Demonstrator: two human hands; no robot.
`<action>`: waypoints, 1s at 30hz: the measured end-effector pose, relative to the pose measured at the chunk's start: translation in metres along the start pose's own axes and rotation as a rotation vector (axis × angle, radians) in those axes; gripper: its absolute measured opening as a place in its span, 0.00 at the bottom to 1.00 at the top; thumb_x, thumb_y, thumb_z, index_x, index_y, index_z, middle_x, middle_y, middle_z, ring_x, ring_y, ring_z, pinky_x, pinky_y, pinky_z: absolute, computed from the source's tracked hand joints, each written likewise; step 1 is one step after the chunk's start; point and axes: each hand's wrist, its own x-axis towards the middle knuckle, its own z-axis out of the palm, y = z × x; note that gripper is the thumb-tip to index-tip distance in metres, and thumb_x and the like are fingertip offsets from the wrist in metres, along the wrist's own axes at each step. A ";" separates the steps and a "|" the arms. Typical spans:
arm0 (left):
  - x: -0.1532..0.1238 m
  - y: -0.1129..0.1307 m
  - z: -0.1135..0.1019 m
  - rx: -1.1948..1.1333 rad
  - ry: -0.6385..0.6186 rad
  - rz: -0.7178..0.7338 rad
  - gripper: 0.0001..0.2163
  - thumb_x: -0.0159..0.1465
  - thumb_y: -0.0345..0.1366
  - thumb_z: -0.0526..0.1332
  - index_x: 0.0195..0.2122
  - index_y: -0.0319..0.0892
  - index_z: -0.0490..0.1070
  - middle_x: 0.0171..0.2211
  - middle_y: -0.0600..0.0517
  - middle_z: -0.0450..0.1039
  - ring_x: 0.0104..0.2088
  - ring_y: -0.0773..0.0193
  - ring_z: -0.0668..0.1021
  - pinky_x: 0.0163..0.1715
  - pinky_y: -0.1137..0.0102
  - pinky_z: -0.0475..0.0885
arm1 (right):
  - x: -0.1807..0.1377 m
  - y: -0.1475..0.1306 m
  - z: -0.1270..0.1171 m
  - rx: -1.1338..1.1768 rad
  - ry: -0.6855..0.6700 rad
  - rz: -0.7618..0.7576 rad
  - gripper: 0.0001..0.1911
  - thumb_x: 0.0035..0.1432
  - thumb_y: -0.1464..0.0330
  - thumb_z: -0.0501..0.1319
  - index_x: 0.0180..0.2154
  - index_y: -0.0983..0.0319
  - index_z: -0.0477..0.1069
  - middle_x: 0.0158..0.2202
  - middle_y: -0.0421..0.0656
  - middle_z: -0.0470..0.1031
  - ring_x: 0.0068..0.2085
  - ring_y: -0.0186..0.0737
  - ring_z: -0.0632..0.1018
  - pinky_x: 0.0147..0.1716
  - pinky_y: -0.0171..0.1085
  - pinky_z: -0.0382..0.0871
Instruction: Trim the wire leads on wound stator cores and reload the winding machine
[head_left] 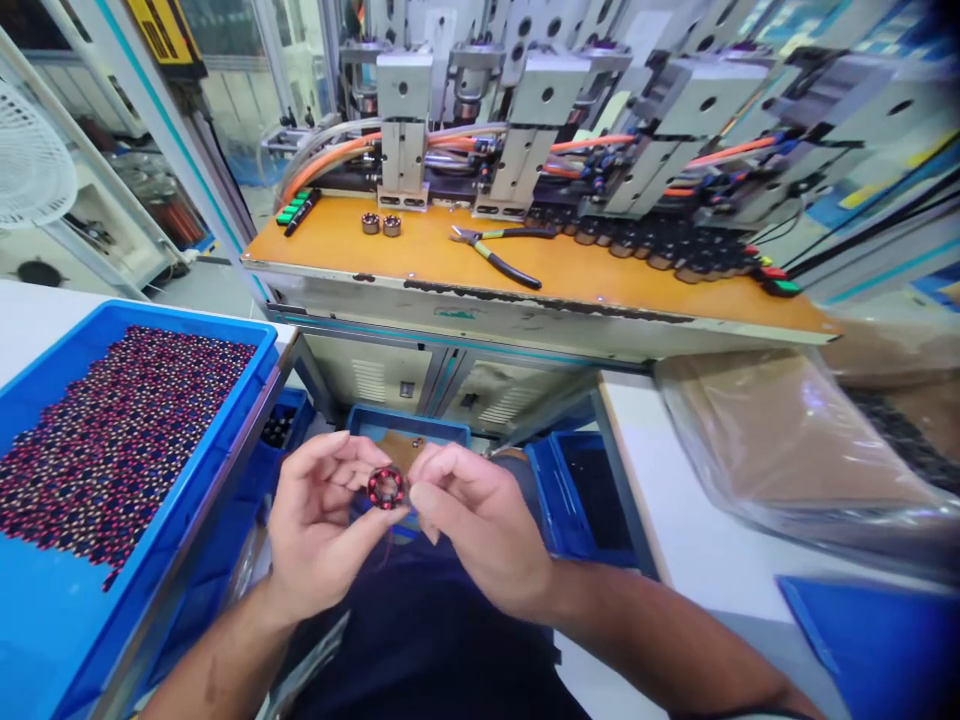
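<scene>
Between my hands is a small wound motor stator (386,488), a dark ring with red and copper-coloured parts around an open centre. My left hand (322,525) grips it from the left, with the thumb below and the fingers curled behind. Right beside it, my right hand (480,520) has thumb and forefinger pinched together at the ring's right edge. Whatever lies in that pinch is too small to make out. A thin thread or wire seems to hang under the stator, but it is blurred.
At left, a blue tray (45,590) holds rows of similar stators (142,430). Diagonal pliers (499,250), two stators (381,225) and a marker (302,212) lie on the orange machine bench (337,245). Dark parts (660,240) line its right side. Plastic-wrapped cardboard (780,430) sits at right.
</scene>
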 end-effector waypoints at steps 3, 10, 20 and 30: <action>0.001 0.000 -0.003 -0.053 -0.001 -0.074 0.32 0.54 0.18 0.68 0.56 0.52 0.66 0.42 0.53 0.76 0.36 0.70 0.82 0.37 0.76 0.80 | -0.008 0.006 -0.004 0.048 0.023 0.031 0.13 0.62 0.62 0.63 0.28 0.62 0.66 0.26 0.36 0.64 0.22 0.27 0.65 0.22 0.32 0.57; -0.001 0.001 -0.002 -0.007 -0.094 -0.032 0.31 0.55 0.17 0.67 0.57 0.51 0.65 0.44 0.50 0.79 0.37 0.67 0.83 0.38 0.74 0.81 | 0.001 -0.011 -0.006 -0.104 -0.030 -0.003 0.13 0.55 0.62 0.68 0.31 0.61 0.67 0.30 0.38 0.67 0.31 0.32 0.68 0.33 0.34 0.63; -0.001 0.002 -0.011 -0.270 -0.219 -0.388 0.13 0.61 0.24 0.66 0.45 0.46 0.78 0.50 0.47 0.77 0.40 0.64 0.83 0.41 0.73 0.79 | -0.007 -0.015 -0.018 -0.167 -0.062 0.066 0.12 0.60 0.62 0.63 0.30 0.63 0.67 0.29 0.39 0.67 0.31 0.31 0.68 0.32 0.33 0.62; -0.007 -0.008 -0.011 -0.344 -0.242 -0.564 0.14 0.58 0.28 0.69 0.45 0.47 0.79 0.48 0.48 0.74 0.36 0.68 0.80 0.39 0.73 0.78 | 0.001 -0.038 -0.032 -0.313 -0.189 0.211 0.14 0.59 0.62 0.63 0.27 0.65 0.68 0.26 0.38 0.67 0.28 0.29 0.66 0.29 0.31 0.61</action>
